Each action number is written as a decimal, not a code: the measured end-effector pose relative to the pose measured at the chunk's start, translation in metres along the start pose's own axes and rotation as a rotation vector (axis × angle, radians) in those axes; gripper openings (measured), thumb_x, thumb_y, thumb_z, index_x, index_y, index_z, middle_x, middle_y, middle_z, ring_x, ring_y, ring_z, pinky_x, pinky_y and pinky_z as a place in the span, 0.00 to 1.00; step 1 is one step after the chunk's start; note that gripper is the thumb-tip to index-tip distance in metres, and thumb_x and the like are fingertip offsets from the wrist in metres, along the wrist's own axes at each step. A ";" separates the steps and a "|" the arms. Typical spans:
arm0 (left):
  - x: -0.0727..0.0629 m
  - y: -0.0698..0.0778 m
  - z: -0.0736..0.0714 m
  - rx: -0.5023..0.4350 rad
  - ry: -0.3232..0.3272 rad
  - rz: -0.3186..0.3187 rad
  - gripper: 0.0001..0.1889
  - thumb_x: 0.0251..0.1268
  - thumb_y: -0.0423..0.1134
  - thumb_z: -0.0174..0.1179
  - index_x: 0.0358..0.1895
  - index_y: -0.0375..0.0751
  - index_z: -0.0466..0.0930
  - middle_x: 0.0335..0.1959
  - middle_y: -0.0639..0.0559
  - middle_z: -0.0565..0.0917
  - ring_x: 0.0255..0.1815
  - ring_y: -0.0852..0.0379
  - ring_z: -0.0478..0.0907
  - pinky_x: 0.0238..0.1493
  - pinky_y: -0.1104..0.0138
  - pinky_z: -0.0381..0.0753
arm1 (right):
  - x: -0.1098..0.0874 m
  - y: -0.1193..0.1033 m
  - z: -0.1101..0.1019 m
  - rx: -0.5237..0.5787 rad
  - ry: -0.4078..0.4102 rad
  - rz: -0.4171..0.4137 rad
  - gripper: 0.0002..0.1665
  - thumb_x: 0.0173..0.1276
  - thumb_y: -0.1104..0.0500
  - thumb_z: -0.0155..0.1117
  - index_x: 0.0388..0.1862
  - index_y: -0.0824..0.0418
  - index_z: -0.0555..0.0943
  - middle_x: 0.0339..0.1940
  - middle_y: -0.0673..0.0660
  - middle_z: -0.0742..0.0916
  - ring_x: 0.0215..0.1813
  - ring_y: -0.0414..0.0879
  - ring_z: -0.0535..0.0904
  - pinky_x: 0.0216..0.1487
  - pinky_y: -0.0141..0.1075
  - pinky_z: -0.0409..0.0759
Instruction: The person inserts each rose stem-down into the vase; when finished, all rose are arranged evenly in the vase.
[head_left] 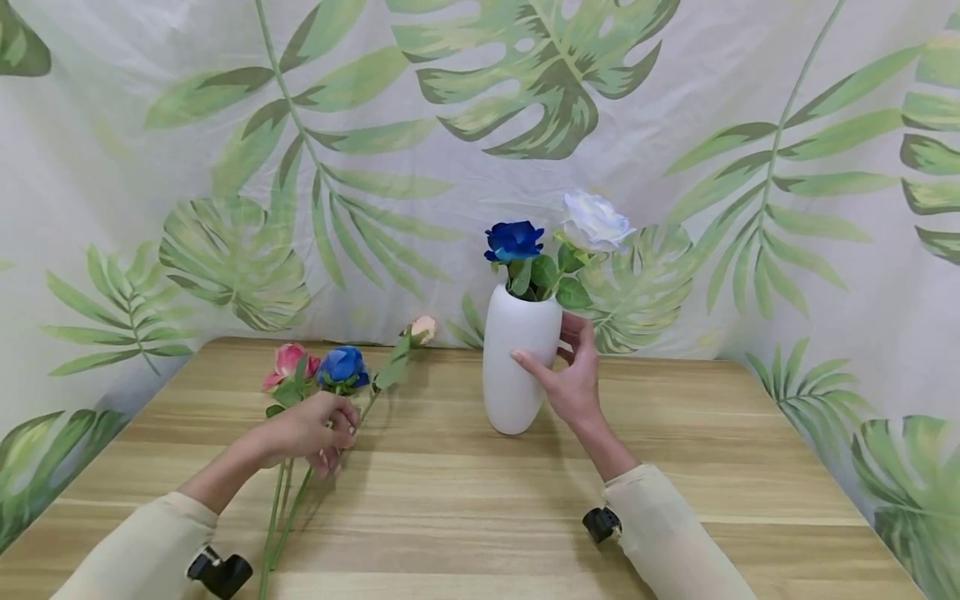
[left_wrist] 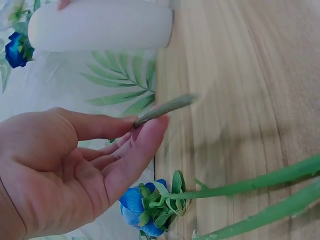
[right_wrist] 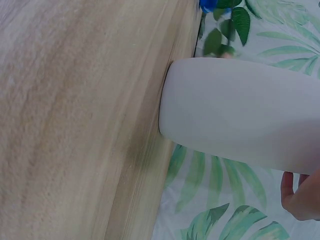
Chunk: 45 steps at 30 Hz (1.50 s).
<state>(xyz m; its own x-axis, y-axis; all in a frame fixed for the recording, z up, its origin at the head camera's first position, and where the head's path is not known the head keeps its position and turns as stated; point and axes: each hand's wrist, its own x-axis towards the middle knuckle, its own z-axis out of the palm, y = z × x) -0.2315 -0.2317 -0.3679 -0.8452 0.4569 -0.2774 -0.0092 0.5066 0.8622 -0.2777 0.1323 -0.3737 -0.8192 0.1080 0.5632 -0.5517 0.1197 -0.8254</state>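
Note:
My left hand [head_left: 306, 425] pinches the green stem [left_wrist: 167, 108] of a pale peach rose [head_left: 423, 330] between thumb and fingertips, above the table. The rose's head points away toward the back edge. My right hand [head_left: 576, 383] holds a white vase [head_left: 517, 358] from its right side, thumb on the front and fingers partly hidden behind. The vase stands on the table, leaning slightly. From its mouth rise a dark blue rose [head_left: 513, 240] and a white rose [head_left: 596, 221] with green leaves.
On the left of the wooden table [head_left: 420, 517] lie a pink rose [head_left: 288, 363] and a blue rose [head_left: 342, 367], their stems running toward the front edge under my left hand. A leaf-patterned cloth [head_left: 360, 133] hangs behind the table.

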 end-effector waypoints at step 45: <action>0.019 0.059 0.031 -0.289 0.174 0.514 0.15 0.75 0.18 0.52 0.60 0.23 0.64 0.37 0.41 0.81 0.37 0.47 0.88 0.43 0.47 0.90 | 0.000 0.000 0.001 -0.005 0.010 -0.009 0.43 0.55 0.67 0.80 0.67 0.67 0.68 0.61 0.62 0.78 0.59 0.54 0.77 0.59 0.47 0.78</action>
<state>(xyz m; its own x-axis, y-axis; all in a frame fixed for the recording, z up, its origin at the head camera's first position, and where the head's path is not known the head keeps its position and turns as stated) -0.2314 -0.1705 -0.3359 -0.8542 0.4520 0.2569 0.2991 0.0231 0.9539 -0.2774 0.1318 -0.3734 -0.8128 0.1166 0.5707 -0.5580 0.1257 -0.8203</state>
